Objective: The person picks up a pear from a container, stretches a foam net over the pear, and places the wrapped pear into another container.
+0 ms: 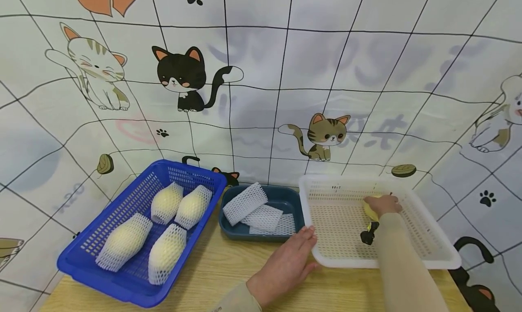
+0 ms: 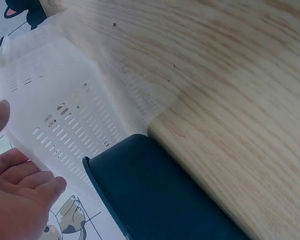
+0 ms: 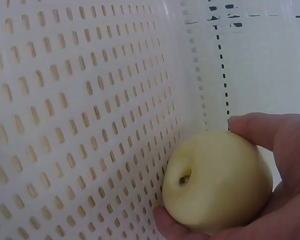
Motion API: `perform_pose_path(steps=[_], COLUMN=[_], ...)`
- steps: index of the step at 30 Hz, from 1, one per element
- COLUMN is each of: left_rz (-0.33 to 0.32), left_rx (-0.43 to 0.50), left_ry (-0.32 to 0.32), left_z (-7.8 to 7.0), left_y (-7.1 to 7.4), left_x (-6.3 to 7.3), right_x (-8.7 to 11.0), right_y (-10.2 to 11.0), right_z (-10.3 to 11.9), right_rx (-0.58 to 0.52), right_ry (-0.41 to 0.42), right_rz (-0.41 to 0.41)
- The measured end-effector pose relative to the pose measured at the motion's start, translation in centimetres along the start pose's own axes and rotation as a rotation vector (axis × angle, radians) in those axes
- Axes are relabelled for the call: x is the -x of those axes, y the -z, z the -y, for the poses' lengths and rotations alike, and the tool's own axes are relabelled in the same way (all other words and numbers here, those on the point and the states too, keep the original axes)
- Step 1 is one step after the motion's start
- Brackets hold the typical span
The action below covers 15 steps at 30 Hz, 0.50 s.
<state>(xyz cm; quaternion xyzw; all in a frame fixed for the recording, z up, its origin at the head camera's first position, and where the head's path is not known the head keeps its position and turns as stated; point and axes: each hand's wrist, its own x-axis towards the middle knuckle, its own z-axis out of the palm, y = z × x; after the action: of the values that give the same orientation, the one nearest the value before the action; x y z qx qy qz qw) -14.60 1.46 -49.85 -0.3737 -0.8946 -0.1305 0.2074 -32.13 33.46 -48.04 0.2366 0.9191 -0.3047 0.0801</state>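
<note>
Inside the white basket, toward its right side, my right hand holds a pale yellow fruit. The fruit is round and smooth with a sunken dark-centred end; thumb and fingers lie on opposite sides of it in the right wrist view. My left hand is at the basket's front left corner, fingertips at the rim, with the fingers loosely extended. Left of it stands a dark teal tray with several white foam net sleeves. A small black object shows beside my right wrist.
A blue basket at the left holds several pale fruits in foam nets. The containers stand on a wooden table. Behind them hangs a white cloth printed with cats and grid lines.
</note>
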Motion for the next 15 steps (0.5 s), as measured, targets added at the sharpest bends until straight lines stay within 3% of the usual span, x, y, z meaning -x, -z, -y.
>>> perform_pose_path(steps=[8,13,15], left_rz=[-0.004,-0.007,-0.008], left_rx=[-0.042,-0.023,-0.018], left_ry=[-0.012,0.0,0.003], left_z=[-0.5,-0.3,-0.2], left_y=[-0.1,0.0,0.0], left_x=[-0.1,-0.1,-0.1], right_x=[0.5,1.5,2.0], right_y=[2.5,4.6,5.3], right_z=[-0.7,0.6,1.2], right_rx=[0.068,0.061,0.067], right_ry=[0.089,0.182,0.212], right_rz=[0.081,0.204,0.213])
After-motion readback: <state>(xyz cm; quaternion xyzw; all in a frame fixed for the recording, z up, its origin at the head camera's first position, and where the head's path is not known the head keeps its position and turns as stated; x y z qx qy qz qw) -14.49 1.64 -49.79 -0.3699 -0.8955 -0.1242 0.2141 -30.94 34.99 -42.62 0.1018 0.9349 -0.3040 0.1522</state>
